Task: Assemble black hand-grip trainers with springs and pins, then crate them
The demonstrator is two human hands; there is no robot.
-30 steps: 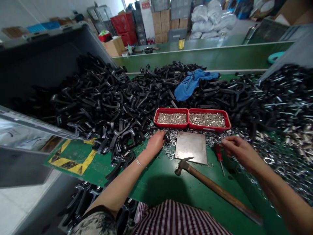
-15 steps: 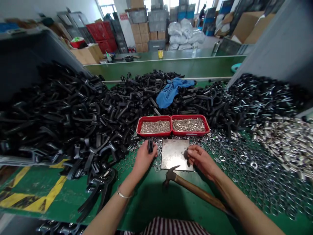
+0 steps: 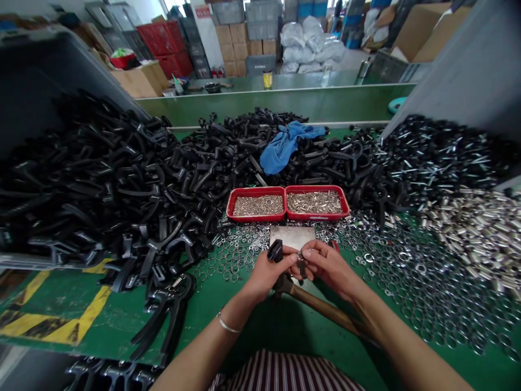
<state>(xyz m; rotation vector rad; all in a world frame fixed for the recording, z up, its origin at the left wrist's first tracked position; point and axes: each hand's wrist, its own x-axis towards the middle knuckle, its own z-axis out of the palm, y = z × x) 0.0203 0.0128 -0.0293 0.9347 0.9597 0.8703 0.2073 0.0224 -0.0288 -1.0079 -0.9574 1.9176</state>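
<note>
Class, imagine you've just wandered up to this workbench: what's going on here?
A person holds a black part in the left hand, while the right hand pinches a small metal piece, too small to identify. The hands meet in front of a metal plate. A wooden-handled hammer lies nearer the person. Beyond the plate, two red trays hold small metal parts, with loose rings spread to the right.
</note>
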